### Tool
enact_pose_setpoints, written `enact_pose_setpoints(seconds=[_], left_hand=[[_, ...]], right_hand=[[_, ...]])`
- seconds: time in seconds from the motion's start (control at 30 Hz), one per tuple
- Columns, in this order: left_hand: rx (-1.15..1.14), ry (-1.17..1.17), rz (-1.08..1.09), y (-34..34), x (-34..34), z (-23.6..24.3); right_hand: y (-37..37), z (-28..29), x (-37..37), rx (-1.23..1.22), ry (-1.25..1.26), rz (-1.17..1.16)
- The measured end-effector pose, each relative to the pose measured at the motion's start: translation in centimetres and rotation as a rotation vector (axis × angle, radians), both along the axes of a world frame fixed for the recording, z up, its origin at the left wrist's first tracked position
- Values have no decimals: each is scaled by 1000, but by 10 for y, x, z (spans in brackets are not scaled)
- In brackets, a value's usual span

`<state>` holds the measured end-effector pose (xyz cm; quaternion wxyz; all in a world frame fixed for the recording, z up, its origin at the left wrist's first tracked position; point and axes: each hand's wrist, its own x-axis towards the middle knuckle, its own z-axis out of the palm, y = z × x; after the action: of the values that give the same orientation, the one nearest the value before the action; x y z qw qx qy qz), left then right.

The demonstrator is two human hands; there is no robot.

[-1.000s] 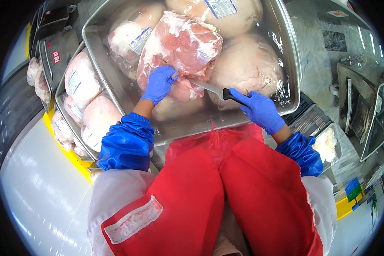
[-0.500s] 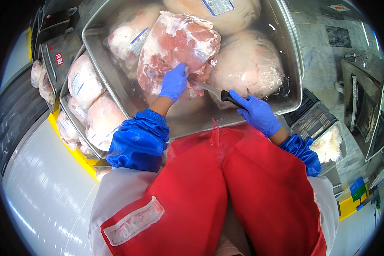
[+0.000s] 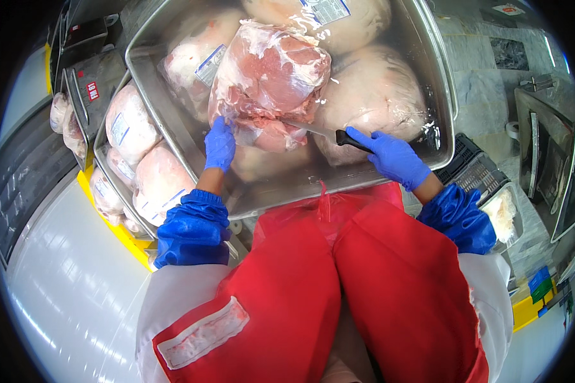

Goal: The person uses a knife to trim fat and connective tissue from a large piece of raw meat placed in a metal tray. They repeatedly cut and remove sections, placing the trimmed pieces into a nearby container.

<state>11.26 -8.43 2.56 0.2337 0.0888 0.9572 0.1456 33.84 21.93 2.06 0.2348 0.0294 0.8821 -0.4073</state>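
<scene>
A big piece of raw, skinless meat [image 3: 271,73] lies on top of several wrapped pieces in a deep metal tub. My left hand [image 3: 220,147], in a blue glove, grips the meat's near left edge. In my right hand [image 3: 396,156], also gloved, is a knife [image 3: 352,140] with a black handle. Its blade points left, and the tip is hidden in the lower part of the meat, where a cut runs across. A pale wrapped meat piece [image 3: 383,99] sits just right of the blade.
The tub's metal rim [image 3: 452,115] surrounds the meat, close to my red apron [image 3: 275,293]. On the left, another metal tub holds wrapped meat pieces [image 3: 163,182]. Black crates [image 3: 473,166] and a container of whitish scraps [image 3: 499,214] stand at the right.
My left hand has moved left and down from the middle of the meat to its near left edge. The knife stays in the meat, and the cut looks wider.
</scene>
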Motion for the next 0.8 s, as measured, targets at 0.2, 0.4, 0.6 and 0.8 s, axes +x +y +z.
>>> enact_pose_setpoints(seconds=[0.2,0.4,0.6,0.8], left_hand=[[212,-67,179,-14,17,-19],[1280,-1006,540,12,3,0],[1147,-1231,547,123,51,30],[1028,-1592,-79,244,178,53]], right_hand=[[19,6,-25,41,46,70],[3,36,34,62,-32,-199],[-40,104,142,-29,-59,-755],[-65,152,257,-132,121,-1281]])
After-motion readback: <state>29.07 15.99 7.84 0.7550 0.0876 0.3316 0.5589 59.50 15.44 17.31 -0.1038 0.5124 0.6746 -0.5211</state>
